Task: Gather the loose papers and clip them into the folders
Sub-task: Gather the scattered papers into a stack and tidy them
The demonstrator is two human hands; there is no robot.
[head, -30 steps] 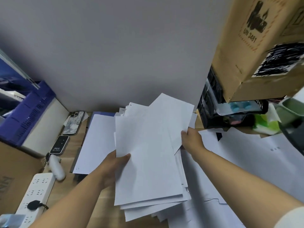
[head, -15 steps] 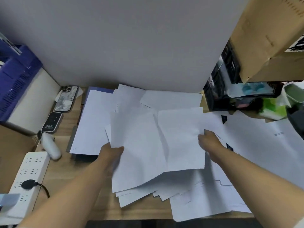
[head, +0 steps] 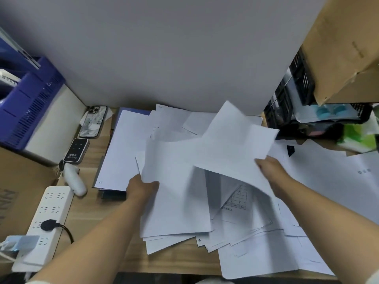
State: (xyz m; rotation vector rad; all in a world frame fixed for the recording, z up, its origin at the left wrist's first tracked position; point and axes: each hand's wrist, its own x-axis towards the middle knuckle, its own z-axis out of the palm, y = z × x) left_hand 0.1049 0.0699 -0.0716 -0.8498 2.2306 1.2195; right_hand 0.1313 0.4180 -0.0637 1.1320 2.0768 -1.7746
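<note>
While my left hand (head: 141, 186) pinches a paper stack (head: 176, 201), my right hand (head: 270, 171) grips raised sheets (head: 235, 148); I can't read the printing beneath.

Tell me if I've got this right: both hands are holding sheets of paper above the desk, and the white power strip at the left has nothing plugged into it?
Not quite. The head view shows a black plug in the white power strip. The rest holds: the left hand and right hand each hold sheets of paper.
</note>
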